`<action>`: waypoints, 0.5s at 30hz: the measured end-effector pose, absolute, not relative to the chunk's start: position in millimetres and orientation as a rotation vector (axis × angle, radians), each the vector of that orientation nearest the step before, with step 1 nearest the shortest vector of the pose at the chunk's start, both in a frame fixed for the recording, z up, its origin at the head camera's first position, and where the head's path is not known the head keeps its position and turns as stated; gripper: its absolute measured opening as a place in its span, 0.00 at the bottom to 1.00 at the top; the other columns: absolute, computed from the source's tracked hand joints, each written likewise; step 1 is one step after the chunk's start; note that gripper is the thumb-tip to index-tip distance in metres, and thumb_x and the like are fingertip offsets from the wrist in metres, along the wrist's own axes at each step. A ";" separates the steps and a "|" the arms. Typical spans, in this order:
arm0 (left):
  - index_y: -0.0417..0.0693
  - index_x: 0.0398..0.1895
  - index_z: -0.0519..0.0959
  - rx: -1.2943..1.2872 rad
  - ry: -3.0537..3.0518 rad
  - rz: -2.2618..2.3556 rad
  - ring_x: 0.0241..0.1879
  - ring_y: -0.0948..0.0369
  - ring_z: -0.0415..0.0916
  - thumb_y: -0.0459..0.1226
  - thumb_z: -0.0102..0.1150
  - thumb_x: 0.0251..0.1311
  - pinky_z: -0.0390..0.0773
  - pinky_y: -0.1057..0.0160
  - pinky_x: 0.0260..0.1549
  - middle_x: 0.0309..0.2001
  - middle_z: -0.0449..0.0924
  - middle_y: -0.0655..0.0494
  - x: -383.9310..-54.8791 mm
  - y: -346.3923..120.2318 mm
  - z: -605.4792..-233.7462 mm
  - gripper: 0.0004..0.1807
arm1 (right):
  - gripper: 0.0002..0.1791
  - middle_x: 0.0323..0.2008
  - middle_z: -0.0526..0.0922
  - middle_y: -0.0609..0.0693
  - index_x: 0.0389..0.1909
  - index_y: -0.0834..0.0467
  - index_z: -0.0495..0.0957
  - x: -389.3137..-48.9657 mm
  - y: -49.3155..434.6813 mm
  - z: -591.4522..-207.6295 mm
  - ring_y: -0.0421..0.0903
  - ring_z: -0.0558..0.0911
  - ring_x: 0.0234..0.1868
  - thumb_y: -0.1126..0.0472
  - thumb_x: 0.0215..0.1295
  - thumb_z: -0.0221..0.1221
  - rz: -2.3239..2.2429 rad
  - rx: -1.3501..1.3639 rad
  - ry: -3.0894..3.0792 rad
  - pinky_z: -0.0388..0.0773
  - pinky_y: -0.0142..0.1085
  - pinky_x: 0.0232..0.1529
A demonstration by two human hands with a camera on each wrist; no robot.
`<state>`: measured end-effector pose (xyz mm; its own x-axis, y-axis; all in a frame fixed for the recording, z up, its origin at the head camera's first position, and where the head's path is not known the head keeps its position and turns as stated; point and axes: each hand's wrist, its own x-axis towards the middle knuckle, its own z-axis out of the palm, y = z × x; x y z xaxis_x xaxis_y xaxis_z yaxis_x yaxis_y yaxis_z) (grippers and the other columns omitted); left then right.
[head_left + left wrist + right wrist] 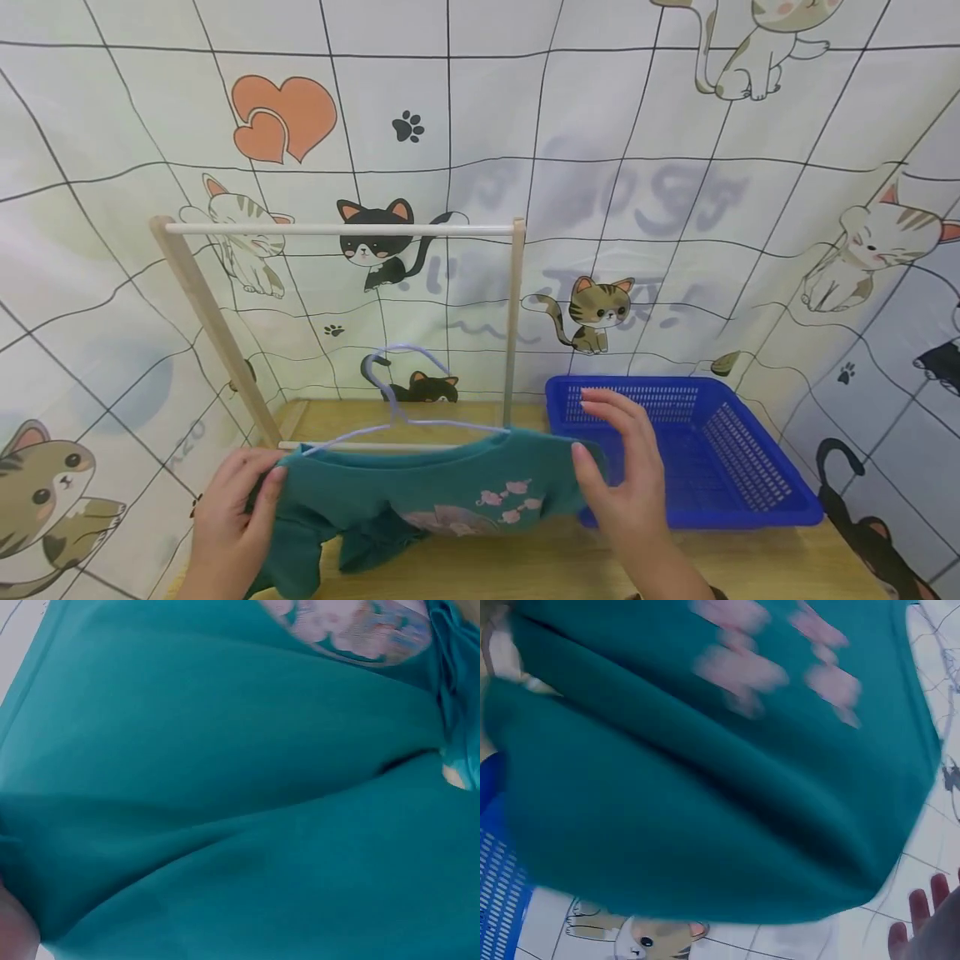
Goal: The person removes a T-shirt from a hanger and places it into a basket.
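A teal T-shirt [360,492] with pink flower and fan prints hangs on a pale purple hanger [420,422], whose hook points up. At its left shoulder my left hand [236,508] pinches the cloth between thumb and fingers. My right hand [630,483] is beside the right shoulder, fingers spread and thumb near the cloth. In the right wrist view, the fingers [919,907] stand apart from the shirt [630,817]. Teal cloth [187,735] fills most of the left wrist view, with only a bit of the left hand at the edge.
Behind the shirt stands a wooden rack [515,325] with a white top bar [337,229]. A blue plastic basket [705,508] sits on the wooden table [540,567] at the right. Cat-print sheeting [487,108] covers the walls around.
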<state>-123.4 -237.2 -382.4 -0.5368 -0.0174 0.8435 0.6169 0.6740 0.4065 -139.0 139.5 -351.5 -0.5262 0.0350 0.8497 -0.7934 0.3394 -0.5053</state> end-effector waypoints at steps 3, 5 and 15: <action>0.40 0.37 0.81 -0.566 -2.044 -0.883 0.41 0.73 0.69 0.21 0.57 0.56 0.66 0.78 0.44 0.37 0.76 0.56 -126.2 -231.5 -388.3 0.10 | 0.28 0.56 0.74 0.56 0.53 0.62 0.73 -134.0 136.7 -350.1 0.46 0.68 0.63 0.74 0.46 0.62 1.164 0.714 -1.882 0.60 0.28 0.64; 0.44 0.38 0.81 -0.619 -2.066 -0.890 0.40 0.71 0.69 0.21 0.57 0.55 0.67 0.77 0.43 0.37 0.76 0.57 -127.3 -226.8 -391.7 0.13 | 0.30 0.57 0.73 0.55 0.56 0.59 0.73 -130.1 133.2 -350.5 0.45 0.68 0.63 0.73 0.48 0.64 1.131 0.761 -1.971 0.59 0.26 0.64; 0.52 0.41 0.80 -0.823 -2.174 -0.895 0.38 0.68 0.70 0.21 0.61 0.52 0.69 0.77 0.40 0.38 0.75 0.63 -127.5 -205.1 -403.1 0.18 | 0.27 0.62 0.69 0.36 0.66 0.40 0.62 -114.1 116.7 -366.3 0.41 0.71 0.61 0.53 0.67 0.56 1.143 0.825 -2.505 0.76 0.43 0.54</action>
